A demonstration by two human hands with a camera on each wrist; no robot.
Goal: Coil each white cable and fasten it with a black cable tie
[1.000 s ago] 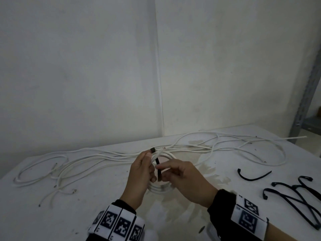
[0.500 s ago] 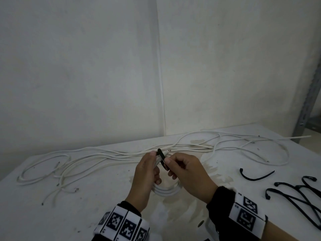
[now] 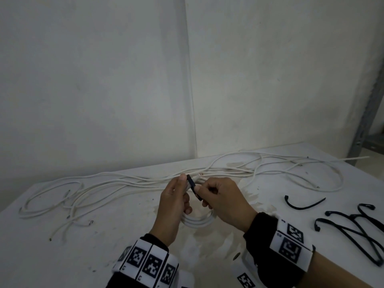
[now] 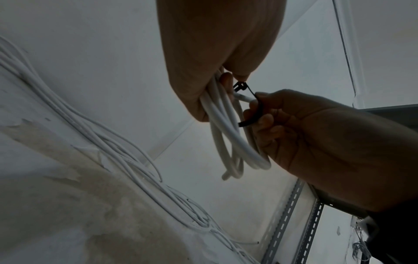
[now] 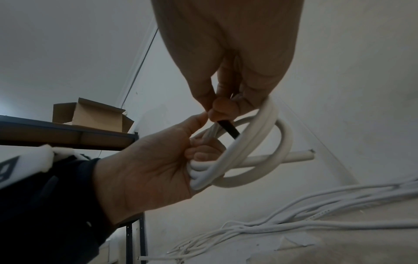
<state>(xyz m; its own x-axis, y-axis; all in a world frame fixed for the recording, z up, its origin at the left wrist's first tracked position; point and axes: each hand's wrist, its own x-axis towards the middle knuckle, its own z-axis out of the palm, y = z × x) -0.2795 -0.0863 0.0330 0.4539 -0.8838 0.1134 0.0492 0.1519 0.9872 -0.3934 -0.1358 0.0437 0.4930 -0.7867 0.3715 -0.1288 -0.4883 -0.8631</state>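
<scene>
One cable coiled, its tie not yet seen fastened

The coiled white cable (image 3: pixel 197 221) was held above the table (image 3: pixel 104 246), gripped by the left hand (image 3: pixel 174 204); the black cable tie (image 3: pixel 194 187) at its top was pinched by the right hand (image 3: pixel 224 202). Whether the tail had entered the head could not be told. The loose white cables (image 3: pixel 124 183) remained uncoiled, and the spare black ties (image 3: pixel 353 229) lay unused.
</scene>
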